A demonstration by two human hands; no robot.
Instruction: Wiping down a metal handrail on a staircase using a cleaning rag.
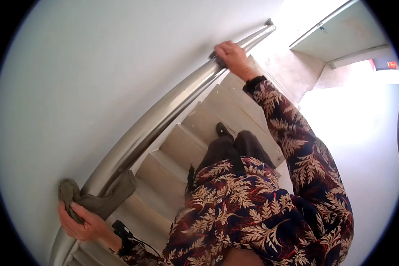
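Note:
A metal handrail runs diagonally along the wall. At its lower-left stretch my left hand grips a damp-looking grey-brown cloth, which is draped over the rail with one end hanging on the stair side. Farther along toward the upper end, my right hand is closed over the rail, slightly blurred. Some dark material shows between its fingers and the metal, probably another cloth; most of it is hidden by the hand.
Pale stair steps descend beside the rail, and my dark shoe rests on one. A white wall stands behind the rail. Bright light washes out the landing at upper right, near a pale green panel. A cable hangs by my left wrist.

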